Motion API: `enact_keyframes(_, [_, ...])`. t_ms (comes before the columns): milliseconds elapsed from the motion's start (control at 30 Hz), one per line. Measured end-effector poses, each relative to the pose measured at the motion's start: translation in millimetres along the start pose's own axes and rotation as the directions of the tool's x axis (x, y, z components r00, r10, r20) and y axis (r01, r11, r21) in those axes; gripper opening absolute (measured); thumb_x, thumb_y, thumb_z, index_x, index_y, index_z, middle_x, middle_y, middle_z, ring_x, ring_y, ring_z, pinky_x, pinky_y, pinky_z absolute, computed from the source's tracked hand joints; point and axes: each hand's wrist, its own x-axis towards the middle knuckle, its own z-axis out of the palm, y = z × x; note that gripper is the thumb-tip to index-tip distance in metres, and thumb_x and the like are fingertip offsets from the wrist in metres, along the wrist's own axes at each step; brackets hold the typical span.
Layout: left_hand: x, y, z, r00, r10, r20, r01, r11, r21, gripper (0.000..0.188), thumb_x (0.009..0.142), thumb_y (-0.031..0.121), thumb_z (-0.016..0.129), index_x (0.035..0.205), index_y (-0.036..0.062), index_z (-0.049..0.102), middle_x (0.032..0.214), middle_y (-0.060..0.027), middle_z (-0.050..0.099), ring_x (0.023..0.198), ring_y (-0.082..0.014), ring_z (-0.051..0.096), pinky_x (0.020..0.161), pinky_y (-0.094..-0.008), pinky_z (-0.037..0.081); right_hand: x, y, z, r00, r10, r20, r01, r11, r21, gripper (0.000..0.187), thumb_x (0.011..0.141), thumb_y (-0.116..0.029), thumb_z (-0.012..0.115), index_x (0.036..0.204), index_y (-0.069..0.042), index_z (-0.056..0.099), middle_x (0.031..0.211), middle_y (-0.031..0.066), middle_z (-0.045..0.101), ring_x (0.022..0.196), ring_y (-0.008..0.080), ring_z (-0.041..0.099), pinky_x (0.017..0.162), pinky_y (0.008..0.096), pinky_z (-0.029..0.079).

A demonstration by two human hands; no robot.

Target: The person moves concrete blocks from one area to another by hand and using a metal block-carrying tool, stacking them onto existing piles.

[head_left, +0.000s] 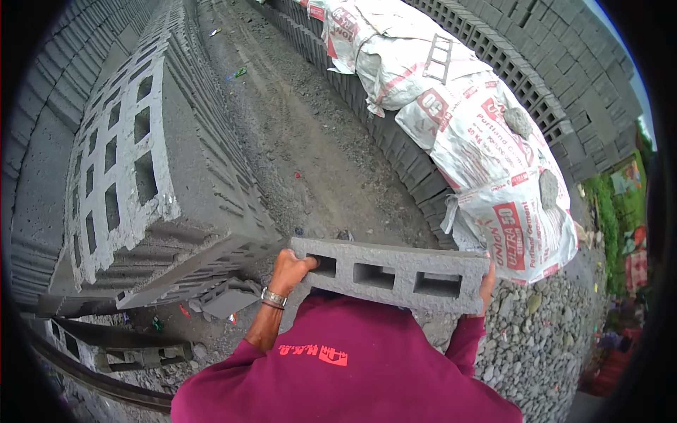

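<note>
A grey hollow concrete block (374, 255) is held level in front of my chest, its row of three rectangular holes turned toward me. At its left end my left hand (289, 273) is closed on it, thumb at the edge of the end hole; a metal watch is on that wrist. My right hand (488, 283) grips the opposite end, with most of its fingers hidden behind the block. Left of me stands a long stack of similar concrete blocks (167, 166), holes facing up.
White cement sacks (469, 151) cover a block row on the right, weighted by stones (518, 122). A dirt path (310, 134) runs ahead between stacks. Gravel (532, 338) lies at lower right. Loose blocks (144, 349) and a broken piece (229, 299) lie lower left.
</note>
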Motion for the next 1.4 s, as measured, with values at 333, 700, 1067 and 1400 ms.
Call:
enact_keyframes(333, [216,103,-38,0.954,-0.216,-0.207,0.195,0.974,-0.119,0.035,0.064,0.019,0.073,0.051,-0.0033,0.049,0.051,-0.0010,0.047,0.048,-0.0101,0.044,0.043,-0.0348,0.034,293,0,209,0.972,0.144,0.185,-0.100,0.969,-0.226,0.035,0.095,-0.035,0.054,0.104,-0.002,0.063,0.097,0.0094,0.068,0.089,0.0204,0.065,0.082,0.0333,0.050])
enact_keyframes(700, [382,169,-105,0.765,-0.378,-0.522,0.220,0.914,-0.340,0.034,0.064,0.018,0.074,0.054,-0.0005,0.047,0.056,0.0021,0.044,0.052,-0.0083,0.039,0.043,-0.0342,0.029,536,58,511,0.816,0.327,0.477,-0.158,0.920,-0.359,0.034,0.093,-0.037,0.056,0.097,-0.005,0.063,0.089,0.0069,0.066,0.080,0.0198,0.064,0.075,0.0335,0.050])
enact_keyframes(1067, [528,266,-157,0.344,-0.638,-0.689,0.202,0.767,-0.609,0.036,0.063,0.014,0.074,0.050,0.0057,0.042,0.054,0.0042,0.042,0.050,-0.0074,0.037,0.043,-0.0318,0.027,723,171,836,0.590,0.557,0.584,0.005,0.721,-0.693,0.036,0.087,-0.040,0.063,0.070,-0.009,0.064,0.068,-0.0041,0.055,0.060,0.0057,0.046,0.057,0.0243,0.032])
enact_keyframes(1400, [603,283,-160,-0.112,-0.769,-0.629,-0.277,0.632,-0.724,0.029,0.067,0.011,0.074,0.051,0.0050,0.050,0.056,0.0061,0.047,0.048,-0.0051,0.037,0.042,-0.0295,0.026,665,261,1126,0.061,0.743,0.666,0.351,0.609,-0.712,0.040,0.086,-0.045,0.062,0.074,-0.007,0.063,0.073,-0.0043,0.053,0.065,0.0072,0.042,0.061,0.0255,0.031])
